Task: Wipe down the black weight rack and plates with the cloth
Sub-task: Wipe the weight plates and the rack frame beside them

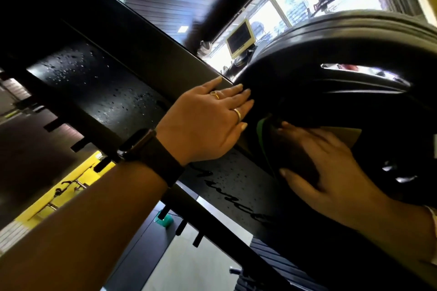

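Centre of frame: the left hand, wearing a dark wristwatch and two rings, lies flat with straight fingers on the droplet-speckled black weight rack, fingertips touching the rim of the black plate. Lower right: the right hand, fingers spread and uncurled, presses the cloth against the plate's face.

Glossy script lettering on speckled panel of black weight rack, running from centre toward 5 o'clock, dark on dark, letters not resolved into a word, small screen at 12 o'clock, content too blurred to read.
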`<state>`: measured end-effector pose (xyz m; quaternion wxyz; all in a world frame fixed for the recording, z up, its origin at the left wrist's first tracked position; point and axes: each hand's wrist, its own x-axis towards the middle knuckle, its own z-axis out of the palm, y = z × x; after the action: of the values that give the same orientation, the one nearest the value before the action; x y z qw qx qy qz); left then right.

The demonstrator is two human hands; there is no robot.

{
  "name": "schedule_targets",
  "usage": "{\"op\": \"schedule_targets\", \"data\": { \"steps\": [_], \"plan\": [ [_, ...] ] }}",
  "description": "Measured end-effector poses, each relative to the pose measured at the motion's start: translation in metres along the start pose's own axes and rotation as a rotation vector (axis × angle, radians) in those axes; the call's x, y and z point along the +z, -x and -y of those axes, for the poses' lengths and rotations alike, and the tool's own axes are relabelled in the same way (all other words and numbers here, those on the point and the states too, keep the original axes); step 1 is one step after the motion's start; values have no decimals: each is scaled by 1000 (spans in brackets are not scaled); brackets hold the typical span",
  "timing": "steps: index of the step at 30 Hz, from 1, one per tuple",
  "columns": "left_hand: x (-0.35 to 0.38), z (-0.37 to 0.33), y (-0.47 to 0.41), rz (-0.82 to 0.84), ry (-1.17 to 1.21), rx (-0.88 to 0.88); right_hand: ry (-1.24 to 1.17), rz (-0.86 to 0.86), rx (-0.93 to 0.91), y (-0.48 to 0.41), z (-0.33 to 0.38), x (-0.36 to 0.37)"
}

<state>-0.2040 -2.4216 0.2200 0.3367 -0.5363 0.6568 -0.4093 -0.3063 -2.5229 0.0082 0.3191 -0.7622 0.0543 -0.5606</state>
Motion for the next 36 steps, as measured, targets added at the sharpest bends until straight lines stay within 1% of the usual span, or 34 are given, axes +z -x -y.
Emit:
{"op": "schedule_targets", "data": {
  "steps": [1,4,6,8,9,12,13,15,17,19,21,24,27,29,31,33,34,36],
  "plan": [
    [0,-1,0,-6,4,-11,14,6,-15,3,2,2],
    [3,-4,-1,-25,9,-34,76,95,-154,24,-13,-5],
    [5,-6,-1,-40,11,-50,86,143,-179,38,-31,-17],
    [7,-8,-2,-52,10,-66,47,173,-140,46,-42,-25],
    [7,-8,-2,-52,11,-74,27,162,-111,47,-41,-23],
    [6,-10,-3,-37,25,-85,-36,55,38,45,-23,-11],
    [6,-11,-3,-31,25,-91,-22,40,38,47,-18,-7],
    [7,-14,-3,-30,14,-104,38,71,-72,56,-22,-6],
    [8,-17,-3,-32,-6,-109,56,114,-189,67,-39,-15],
    [7,-20,-4,-23,-12,-114,25,137,-217,78,-59,-25],
    [8,-20,-4,-16,-7,-127,-34,126,-158,81,-67,-29],
    [8,-21,-5,-3,10,-141,-40,51,-12,69,-49,-18],
    [7,-23,-7,16,25,-156,24,7,11,59,-30,-7],
    [6,-25,-6,30,22,-170,49,58,-89,65,-37,-10],
    [6,-29,-6,39,18,-175,76,146,-246,77,-58,-19],
    [5,-35,-7,49,24,-157,85,205,-327,82,-78,-29],
    [5,-39,-8,50,29,-140,82,212,-312,80,-81,-32],
    [6,-50,-10,49,44,-101,27,180,-160,73,-71,-30]
  ]
}}
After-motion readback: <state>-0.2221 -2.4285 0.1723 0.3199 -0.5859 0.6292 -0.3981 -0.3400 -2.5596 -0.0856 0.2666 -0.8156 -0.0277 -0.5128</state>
